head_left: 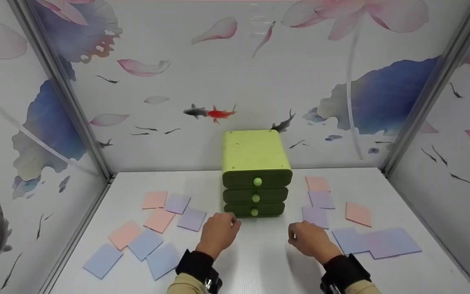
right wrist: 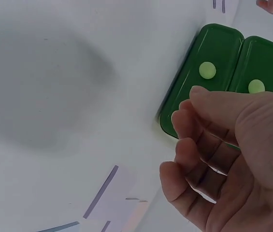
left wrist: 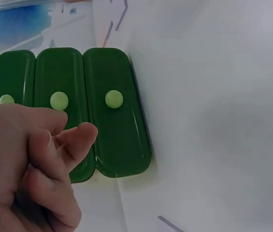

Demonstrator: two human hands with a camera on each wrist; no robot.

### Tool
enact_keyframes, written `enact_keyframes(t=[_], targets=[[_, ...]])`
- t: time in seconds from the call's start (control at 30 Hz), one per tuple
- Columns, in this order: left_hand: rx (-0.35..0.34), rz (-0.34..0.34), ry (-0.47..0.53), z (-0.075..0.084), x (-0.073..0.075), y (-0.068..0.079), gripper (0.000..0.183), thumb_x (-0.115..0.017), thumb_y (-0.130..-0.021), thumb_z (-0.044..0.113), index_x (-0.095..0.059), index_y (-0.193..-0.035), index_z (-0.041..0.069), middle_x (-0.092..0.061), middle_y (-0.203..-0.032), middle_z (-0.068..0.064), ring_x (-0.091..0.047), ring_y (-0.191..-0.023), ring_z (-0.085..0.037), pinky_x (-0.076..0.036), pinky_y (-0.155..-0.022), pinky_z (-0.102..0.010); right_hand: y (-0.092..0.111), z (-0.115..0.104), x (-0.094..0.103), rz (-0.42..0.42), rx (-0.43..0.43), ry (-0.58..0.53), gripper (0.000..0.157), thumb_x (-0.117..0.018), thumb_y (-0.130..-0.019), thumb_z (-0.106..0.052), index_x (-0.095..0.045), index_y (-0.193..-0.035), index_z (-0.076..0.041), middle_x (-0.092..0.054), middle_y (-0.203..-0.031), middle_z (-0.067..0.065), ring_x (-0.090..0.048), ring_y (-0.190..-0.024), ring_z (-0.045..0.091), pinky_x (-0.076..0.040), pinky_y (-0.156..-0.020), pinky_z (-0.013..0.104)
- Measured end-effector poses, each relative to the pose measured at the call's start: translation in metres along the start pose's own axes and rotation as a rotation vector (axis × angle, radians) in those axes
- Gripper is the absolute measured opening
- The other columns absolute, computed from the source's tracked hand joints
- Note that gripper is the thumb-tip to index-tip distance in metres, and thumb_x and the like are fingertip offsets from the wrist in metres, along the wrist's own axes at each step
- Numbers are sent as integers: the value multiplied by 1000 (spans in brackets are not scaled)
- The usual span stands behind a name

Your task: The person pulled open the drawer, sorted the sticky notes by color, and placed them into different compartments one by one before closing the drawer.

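Observation:
A small cabinet (head_left: 255,151) with a light green shell stands against the back wall, its three dark green drawers pushed in. Each drawer has a round light green knob; the bottom drawer (head_left: 243,210) is nearest both hands. My left hand (head_left: 219,233) hovers in front of the cabinet's lower left corner, fingers loosely bent and holding nothing. To the right of the cabinet front is my right hand (head_left: 312,241), its fingers loosely curved with nothing in them. In the right wrist view, gaps show between the fingers (right wrist: 187,152) and palm.
Several pink, lilac and blue square cards (head_left: 145,243) lie on the white table (head_left: 255,261) to the left. More cards (head_left: 357,214) lie to the right, some overlapping. Printed wall panels (head_left: 157,134) in metal frames (head_left: 80,118) enclose the back and sides.

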State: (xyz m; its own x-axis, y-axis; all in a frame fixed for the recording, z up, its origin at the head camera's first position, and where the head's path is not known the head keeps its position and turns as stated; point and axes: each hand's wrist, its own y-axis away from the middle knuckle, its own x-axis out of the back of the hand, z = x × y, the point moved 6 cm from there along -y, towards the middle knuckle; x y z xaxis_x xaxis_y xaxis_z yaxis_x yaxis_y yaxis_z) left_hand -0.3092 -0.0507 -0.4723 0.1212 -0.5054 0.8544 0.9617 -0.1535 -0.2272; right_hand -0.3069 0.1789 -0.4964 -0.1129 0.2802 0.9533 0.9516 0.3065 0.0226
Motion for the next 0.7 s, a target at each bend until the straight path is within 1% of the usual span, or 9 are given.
enact_keyframes(t=[0.1, 0.17, 0.23, 0.3, 0.43, 0.5, 0.63, 0.7], targets=[[57, -30, 157, 10, 0, -14, 22, -61, -95, 28, -73, -94, 8, -71, -76, -2, -65, -64, -12, -51, -58, -30, -3, -1, 0, -1, -2, 1, 11, -76, -82, -12, -65, -78, -12, -60, -69, -1, -53, -62, 16, -46, -57, 39], [93, -31, 263, 15, 0, -23, 27, -59, -97, 31, -71, -101, 8, -71, -75, 0, -64, -62, -9, -50, -58, -29, -5, -1, -1, -1, -5, -4, 10, -76, -82, -13, -66, -82, -11, -60, -69, -1, -53, -63, 17, -46, -57, 39], [133, -19, 357, 21, 0, -31, 31, -57, -98, 33, -70, -107, 7, -70, -72, 1, -63, -59, -7, -50, -58, -27, -6, -1, -2, -2, -9, -12, 10, -76, -82, -13, -68, -86, -9, -61, -70, 0, -53, -64, 17, -46, -58, 39], [164, 0, 428, 27, -1, -38, 36, -55, -99, 36, -67, -114, 6, -70, -71, -1, -64, -58, -8, -49, -58, -26, -6, -1, -4, -10, -16, -28, 11, -75, -83, -15, -68, -89, -9, -61, -70, 0, -54, -65, 16, -46, -58, 38], [231, 12, 534, 38, -6, -48, 43, -52, -100, 41, -63, -122, 5, -69, -66, -1, -66, -58, -13, -46, -55, -24, -6, -2, -9, -32, -34, -70, 12, -74, -84, -16, -68, -90, -8, -62, -71, 0, -54, -64, 14, -46, -57, 36], [260, 19, 572, 42, -8, -53, 45, -50, -100, 42, -63, -123, 5, -68, -62, 0, -65, -56, -14, -45, -52, -24, -6, -1, -10, -33, -39, -77, 12, -74, -84, -17, -68, -90, -8, -62, -71, 0, -55, -64, 14, -46, -57, 36], [296, 75, 611, 48, -7, -62, 42, -49, -101, 42, -66, -115, 7, -65, -59, 1, -60, -52, -11, -47, -56, -25, -6, -2, -10, -22, -37, -68, 12, -74, -85, -17, -69, -91, -8, -63, -71, 1, -56, -65, 15, -47, -58, 37], [311, 99, 618, 49, -6, -65, 41, -49, -101, 42, -68, -111, 7, -65, -59, -1, -59, -51, -11, -48, -59, -25, -6, -2, -9, -12, -28, -65, 13, -74, -84, -16, -69, -92, -7, -63, -72, 1, -57, -65, 16, -48, -58, 37]])
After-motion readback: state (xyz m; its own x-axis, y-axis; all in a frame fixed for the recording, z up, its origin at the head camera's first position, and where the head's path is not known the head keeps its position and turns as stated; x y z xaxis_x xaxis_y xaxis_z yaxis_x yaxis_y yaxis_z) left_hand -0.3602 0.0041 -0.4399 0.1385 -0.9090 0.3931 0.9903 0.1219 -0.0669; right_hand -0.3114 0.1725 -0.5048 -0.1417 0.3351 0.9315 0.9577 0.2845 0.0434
